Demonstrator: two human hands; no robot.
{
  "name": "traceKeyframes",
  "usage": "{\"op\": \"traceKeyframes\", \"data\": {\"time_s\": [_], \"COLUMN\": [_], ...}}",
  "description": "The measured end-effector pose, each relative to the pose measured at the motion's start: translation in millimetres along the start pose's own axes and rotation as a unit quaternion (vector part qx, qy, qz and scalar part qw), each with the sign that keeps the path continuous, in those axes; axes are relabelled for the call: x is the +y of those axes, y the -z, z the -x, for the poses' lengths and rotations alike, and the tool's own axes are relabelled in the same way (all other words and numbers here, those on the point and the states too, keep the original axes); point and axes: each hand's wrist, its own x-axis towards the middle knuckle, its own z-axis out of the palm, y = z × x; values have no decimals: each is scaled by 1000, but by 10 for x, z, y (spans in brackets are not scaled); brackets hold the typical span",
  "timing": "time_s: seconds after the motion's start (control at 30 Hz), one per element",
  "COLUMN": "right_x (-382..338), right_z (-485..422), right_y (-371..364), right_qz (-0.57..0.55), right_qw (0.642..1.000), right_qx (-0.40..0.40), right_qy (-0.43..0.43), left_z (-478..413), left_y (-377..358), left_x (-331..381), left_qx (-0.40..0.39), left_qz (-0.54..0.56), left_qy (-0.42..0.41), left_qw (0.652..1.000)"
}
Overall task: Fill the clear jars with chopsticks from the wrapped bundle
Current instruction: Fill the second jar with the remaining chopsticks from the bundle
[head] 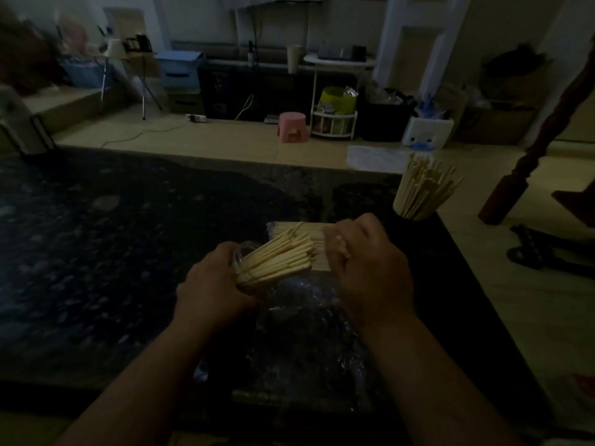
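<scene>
My left hand [212,284] grips a clear jar [245,255] tilted on its side, its mouth pointing right, with a fan of pale chopsticks [280,257] sticking out of it. Just to the right, my right hand [370,268] has its fingers curled over chopsticks at the open end of the wrapped bundle [306,235]. The bundle's clear plastic wrap [299,300] lies crumpled on the dark table below my hands. A second jar [421,191], packed with upright chopsticks, stands at the table's far right corner.
The dark patterned table [112,236] stretches to the left. Its right edge runs close beside my right forearm. On the floor beyond stand a pink stool [291,126], a white rack and a dark wooden post [528,162] at the right.
</scene>
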Motion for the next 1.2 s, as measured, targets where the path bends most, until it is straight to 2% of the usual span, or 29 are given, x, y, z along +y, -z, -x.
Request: {"op": "traceKeyframes", "data": {"time_s": [0.13,0.2,0.3,0.4,0.53,0.7,0.8,0.9,1.03,1.07,1.13,1.2], "right_x": [-40,-60,-91,-134,-205,-177,-153,-120,-72,-63,-53,-75], "right_z": [-39,-46,-48,-18,-5,-57,-58,-50,-56,-60,-63,-91], "right_y": [17,9,-56,-116,-115,-99,-101,-119,-119,-121,-124,-101], "right_qz": [-88,-127,-228,-313,-424,-474,-472,-456,-371,-364,-361,-392], "right_qw": [993,987,964,928,849,792,787,797,865,872,871,846], "right_qx": [79,87,77,45,35,12,-8,-32,-59,-57,-34,-6], "right_qy": [-21,-40,-115,-198,-313,-383,-397,-394,-334,-324,-331,-361], "left_z": [5,9,27,34,28,49,63,70,71,72,75,74], "left_y": [32,33,29,30,41,55,43,37,42,44,47,45], "left_x": [-7,-2,-8,-22,-27,-26,-15,9,42,51,67,67], "left_qx": [-13,-6,5,12,8,18,25,21,30,28,27,31], "left_qz": [15,14,10,-3,-2,5,-1,-4,7,9,8,6], "left_qy": [-3,-6,-14,-23,-23,-50,-63,-63,-72,-73,-73,-71], "left_qw": [1000,1000,1000,1000,1000,999,998,998,997,997,997,997]}}
